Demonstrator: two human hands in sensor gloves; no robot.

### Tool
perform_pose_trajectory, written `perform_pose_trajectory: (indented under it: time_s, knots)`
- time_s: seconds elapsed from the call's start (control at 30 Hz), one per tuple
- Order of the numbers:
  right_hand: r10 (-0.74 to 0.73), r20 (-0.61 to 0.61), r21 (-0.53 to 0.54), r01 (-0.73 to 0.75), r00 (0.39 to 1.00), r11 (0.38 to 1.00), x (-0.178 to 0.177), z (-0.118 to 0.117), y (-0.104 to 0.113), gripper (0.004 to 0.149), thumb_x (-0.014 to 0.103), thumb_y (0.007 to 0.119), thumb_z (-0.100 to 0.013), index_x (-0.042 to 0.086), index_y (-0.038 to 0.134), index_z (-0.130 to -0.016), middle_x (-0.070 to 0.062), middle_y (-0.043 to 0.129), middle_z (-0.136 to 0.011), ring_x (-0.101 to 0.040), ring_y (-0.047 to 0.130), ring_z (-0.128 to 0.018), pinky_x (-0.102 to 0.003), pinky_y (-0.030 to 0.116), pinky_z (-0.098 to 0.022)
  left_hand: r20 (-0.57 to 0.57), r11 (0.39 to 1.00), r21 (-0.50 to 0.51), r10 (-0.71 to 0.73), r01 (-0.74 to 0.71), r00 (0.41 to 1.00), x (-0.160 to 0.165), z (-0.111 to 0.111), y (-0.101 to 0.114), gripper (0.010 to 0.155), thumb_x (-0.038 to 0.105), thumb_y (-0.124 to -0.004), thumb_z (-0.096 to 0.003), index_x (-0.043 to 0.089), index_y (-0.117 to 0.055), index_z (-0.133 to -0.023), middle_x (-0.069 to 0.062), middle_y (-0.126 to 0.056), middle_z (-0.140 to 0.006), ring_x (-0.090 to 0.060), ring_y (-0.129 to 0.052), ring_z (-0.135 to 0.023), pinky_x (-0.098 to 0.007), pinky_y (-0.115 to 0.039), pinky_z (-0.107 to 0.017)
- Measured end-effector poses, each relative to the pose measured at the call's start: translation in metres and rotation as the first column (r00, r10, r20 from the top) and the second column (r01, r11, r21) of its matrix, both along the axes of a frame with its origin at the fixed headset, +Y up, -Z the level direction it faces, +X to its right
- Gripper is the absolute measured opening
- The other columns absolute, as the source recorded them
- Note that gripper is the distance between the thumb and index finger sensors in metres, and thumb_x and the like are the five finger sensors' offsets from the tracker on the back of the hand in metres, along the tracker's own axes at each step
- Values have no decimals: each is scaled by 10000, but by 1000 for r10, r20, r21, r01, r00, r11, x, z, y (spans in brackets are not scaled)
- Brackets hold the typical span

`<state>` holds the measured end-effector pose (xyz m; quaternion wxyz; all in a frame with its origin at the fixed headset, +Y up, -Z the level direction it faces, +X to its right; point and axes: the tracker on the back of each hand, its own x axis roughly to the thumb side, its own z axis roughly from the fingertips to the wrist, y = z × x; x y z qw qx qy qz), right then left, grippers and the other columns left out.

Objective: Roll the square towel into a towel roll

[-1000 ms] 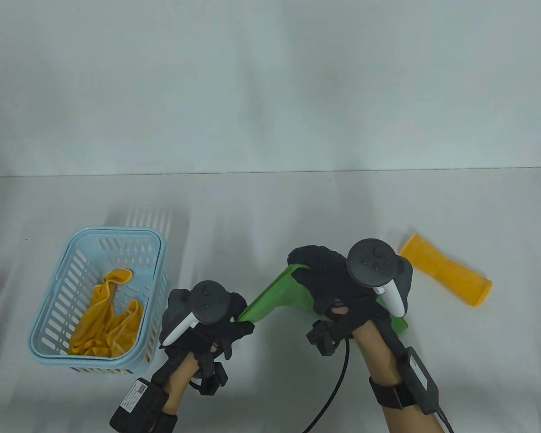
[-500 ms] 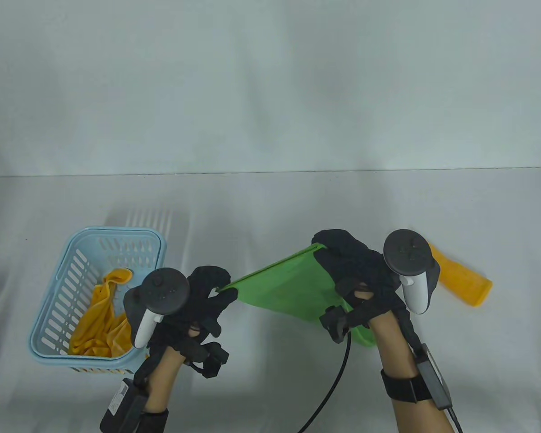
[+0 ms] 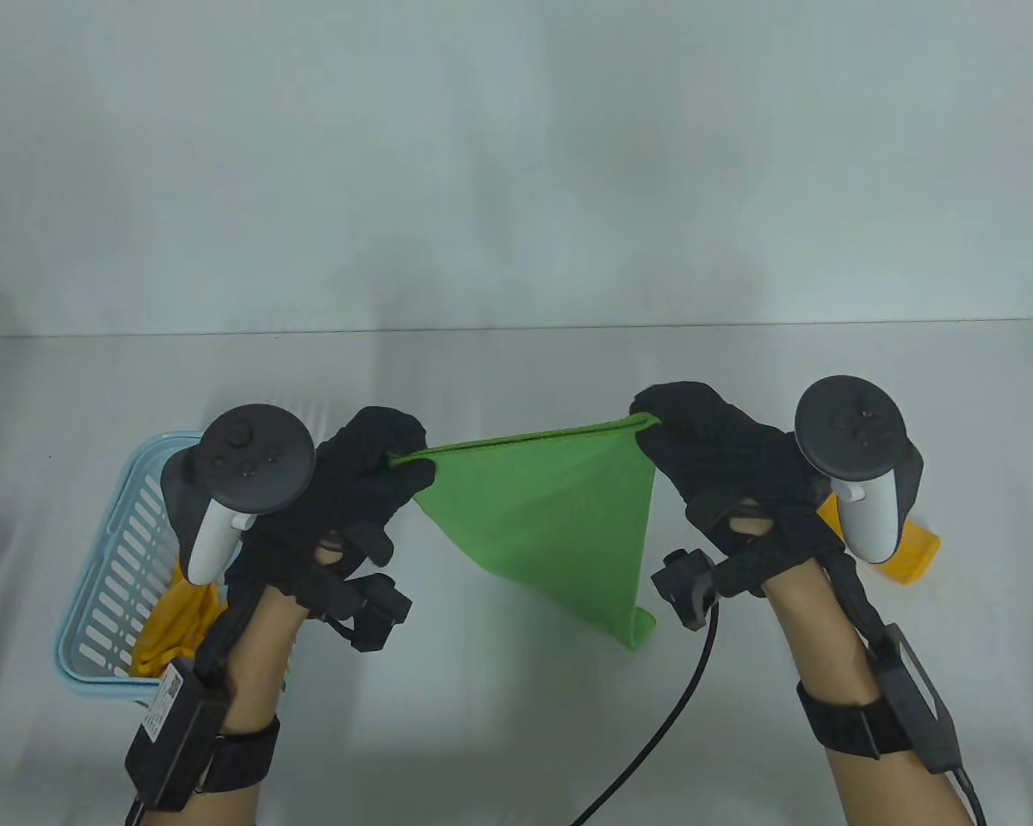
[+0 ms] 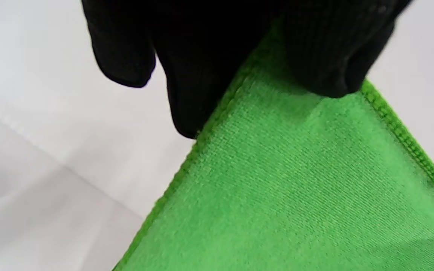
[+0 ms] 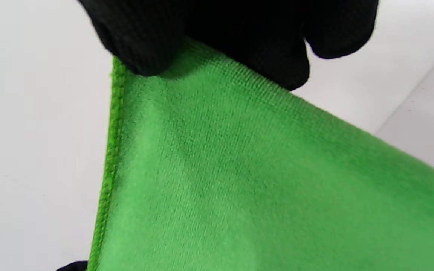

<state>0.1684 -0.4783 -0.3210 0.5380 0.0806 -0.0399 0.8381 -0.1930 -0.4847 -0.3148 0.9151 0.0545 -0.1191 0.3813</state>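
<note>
A green square towel (image 3: 551,516) hangs stretched between my two hands above the table, its top edge taut and its lower corner drooping toward the table surface. My left hand (image 3: 387,460) pinches the towel's left top corner. My right hand (image 3: 658,426) pinches the right top corner. In the left wrist view the black gloved fingers (image 4: 202,67) clamp the green towel (image 4: 296,180) at its hemmed corner. The right wrist view shows the same grip, fingers (image 5: 145,41) on the towel (image 5: 258,180).
A light blue slatted basket (image 3: 112,568) at the left holds crumpled orange cloth (image 3: 172,628), partly behind my left arm. A rolled orange towel (image 3: 912,555) lies on the table at the right, mostly hidden by my right hand. A black cable (image 3: 680,697) trails from the right wrist.
Both hands have risen and moved apart, away from me. The green towel went from bunched and slack to spread out with a taut top edge.
</note>
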Motion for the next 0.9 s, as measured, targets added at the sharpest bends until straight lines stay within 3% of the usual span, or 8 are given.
perform_pose_trajectory:
  time_s: [0.3,0.43,0.57,0.8,0.9]
  knots:
    - [-15,-6,81,15,1000,997,9,29,38,390,358,832,-367,368,800,-756,28,940,-681,-254,941,-619,-517,748,-548,13,988,151,-25,23,1000,8,30,49,425,404,-854,-379,368,-775,-795,111,-965,-734,-153,-1061,-639,-515,-748,-672]
    - [-49,-14,110,50,999,993,14,27,55,393,359,835,-366,371,800,-757,27,940,-660,-244,940,-599,-515,748,-547,2,974,225,-12,11,1000,10,33,71,429,407,-852,-380,373,-779,-801,113,-971,-723,-149,-1062,-624,-511,-749,-673]
    - [-18,44,69,14,999,997,14,0,55,391,357,834,-367,376,800,-755,30,938,-663,-245,936,-608,-516,744,-552,-36,982,183,-37,43,999,15,7,73,425,405,-851,-380,376,-779,-799,118,-964,-729,-150,-1050,-637,-514,-739,-679]
    - [133,223,-180,-93,966,979,8,-85,-5,380,357,816,-373,381,807,-752,15,899,-758,-284,902,-690,-536,717,-574,-109,987,-118,-126,113,986,29,-80,19,417,397,-853,-379,397,-778,-789,123,-921,-788,-178,-1000,-723,-531,-715,-688]
    - [163,275,-178,-117,948,977,9,-99,1,378,350,816,-372,380,812,-748,9,893,-770,-292,896,-701,-540,713,-576,-102,981,-131,-159,145,982,36,-96,22,413,401,-849,-379,408,-776,-786,130,-903,-816,-178,-985,-754,-531,-709,-694]
